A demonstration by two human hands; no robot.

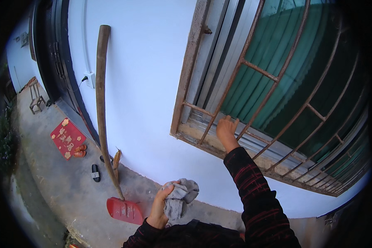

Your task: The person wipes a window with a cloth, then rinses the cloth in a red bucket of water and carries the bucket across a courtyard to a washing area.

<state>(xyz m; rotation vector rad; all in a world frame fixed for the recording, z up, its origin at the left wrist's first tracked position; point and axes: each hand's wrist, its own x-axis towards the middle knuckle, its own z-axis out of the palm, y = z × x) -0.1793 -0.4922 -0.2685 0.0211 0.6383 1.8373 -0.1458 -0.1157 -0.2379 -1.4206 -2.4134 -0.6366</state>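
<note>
A crumpled grey cloth (pixel 178 198) is gripped in my left hand (pixel 161 206), low in front of my body. My right hand (pixel 227 128) reaches between the rusty metal bars (pixel 263 100) of a window grille, its fingers at the bottom of the aluminium window frame (pixel 212 116). Whether those fingertips press on the frame or the glass, I cannot tell. A green curtain (pixel 260 62) hangs behind the glass. Below the frame runs a rough window sill (pixel 193 131).
A red dustpan (pixel 124 210) with a long wooden handle (pixel 101 86) leans on the white wall (pixel 142 93). Beyond it are a dark slipper (pixel 95 173), orange sandals (pixel 80 151), a red doormat (pixel 67 138), a small chair (pixel 36 98) and a wall socket with a plug (pixel 89 80).
</note>
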